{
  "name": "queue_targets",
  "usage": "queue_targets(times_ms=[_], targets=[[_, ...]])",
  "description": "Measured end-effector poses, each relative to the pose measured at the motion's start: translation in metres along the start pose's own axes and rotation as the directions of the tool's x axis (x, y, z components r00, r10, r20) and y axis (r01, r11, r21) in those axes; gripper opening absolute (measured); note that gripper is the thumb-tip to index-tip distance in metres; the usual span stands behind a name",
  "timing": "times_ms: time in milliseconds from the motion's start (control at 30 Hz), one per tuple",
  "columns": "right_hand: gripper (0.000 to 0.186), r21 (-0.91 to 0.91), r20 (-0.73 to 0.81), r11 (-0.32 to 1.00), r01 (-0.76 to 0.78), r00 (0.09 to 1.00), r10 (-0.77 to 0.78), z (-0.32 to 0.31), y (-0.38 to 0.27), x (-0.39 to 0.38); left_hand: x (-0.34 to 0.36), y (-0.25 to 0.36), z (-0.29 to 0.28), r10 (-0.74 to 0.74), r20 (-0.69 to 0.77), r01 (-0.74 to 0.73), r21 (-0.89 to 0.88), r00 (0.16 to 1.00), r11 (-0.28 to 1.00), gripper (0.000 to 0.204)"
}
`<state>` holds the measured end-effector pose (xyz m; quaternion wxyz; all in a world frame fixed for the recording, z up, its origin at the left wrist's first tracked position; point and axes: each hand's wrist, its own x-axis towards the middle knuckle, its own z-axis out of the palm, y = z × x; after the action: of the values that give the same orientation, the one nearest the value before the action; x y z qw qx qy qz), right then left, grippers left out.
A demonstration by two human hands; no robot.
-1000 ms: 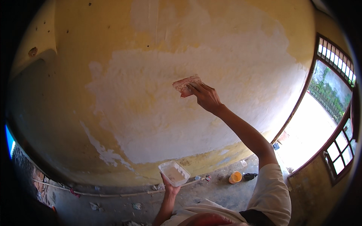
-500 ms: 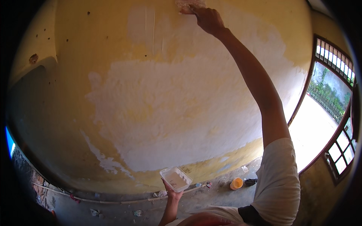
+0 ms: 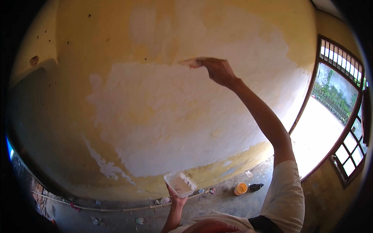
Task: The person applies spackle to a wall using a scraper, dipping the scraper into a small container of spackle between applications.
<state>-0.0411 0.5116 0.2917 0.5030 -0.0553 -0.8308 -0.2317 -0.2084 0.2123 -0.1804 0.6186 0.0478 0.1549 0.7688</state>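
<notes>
A yellow wall (image 3: 72, 108) fills the middle, patched with a broad, uneven coat of pale white filler (image 3: 151, 124). My right hand (image 3: 217, 70) is raised over the wall's upper middle, gripping a flat, pinkish spreader (image 3: 188, 63) smeared with pale material and blurred by motion; whether it touches the wall I cannot tell. Low in the middle, my left hand (image 3: 176, 198) holds up a white plastic tub (image 3: 181, 184) with pale filler in it, its fingers partly hidden by the tub.
An orange bucket (image 3: 240, 188) and a black bag (image 3: 255, 187) stand on the floor by the wall's foot. A long pale pole (image 3: 128, 209) lies along it among scraps. At right are an open doorway (image 3: 326, 116) with a barred top and a paned window (image 3: 349, 155).
My right hand went up to the wall's top edge in view and has since come down to the upper middle with the spreader. My left hand with the tub sits slightly lower than a second ago.
</notes>
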Motion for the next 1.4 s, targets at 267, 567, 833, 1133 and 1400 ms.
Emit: queue_targets(times_ms=[267, 567, 833, 1133, 1400], targets=[[0.032, -0.210, -0.255, 0.977, -0.049, 0.967, -0.006, -0.078, 0.093, 0.201, -0.002, -0.003, 0.013, 0.111, -0.082, -0.112, -0.003, 0.990, 0.994, 0.065], [0.033, -0.341, -0.147, 0.919, -0.196, 0.977, 0.153, -0.035, 0.080, 0.177, -0.004, -0.004, 0.004, 0.048, -0.124, -0.052, -0.029, 0.991, 0.998, 0.062], [0.047, -0.253, -0.095, 0.958, -0.134, 0.989, 0.113, -0.001, 0.045, 0.084, 0.003, -0.005, 0.004, -0.004, -0.123, 0.001, -0.025, 0.992, 1.000, 0.062], [0.052, -0.272, 0.084, 0.955, -0.121, 0.985, 0.148, 0.051, -0.003, -0.046, 0.003, -0.006, -0.005, -0.048, -0.082, 0.048, 0.001, 0.995, 0.999, 0.068], [0.042, 0.024, 0.109, 0.991, -0.130, 0.986, 0.127, 0.035, -0.035, -0.060, -0.018, -0.001, -0.006, -0.057, -0.069, 0.055, -0.035, 0.996, 0.998, 0.069]])
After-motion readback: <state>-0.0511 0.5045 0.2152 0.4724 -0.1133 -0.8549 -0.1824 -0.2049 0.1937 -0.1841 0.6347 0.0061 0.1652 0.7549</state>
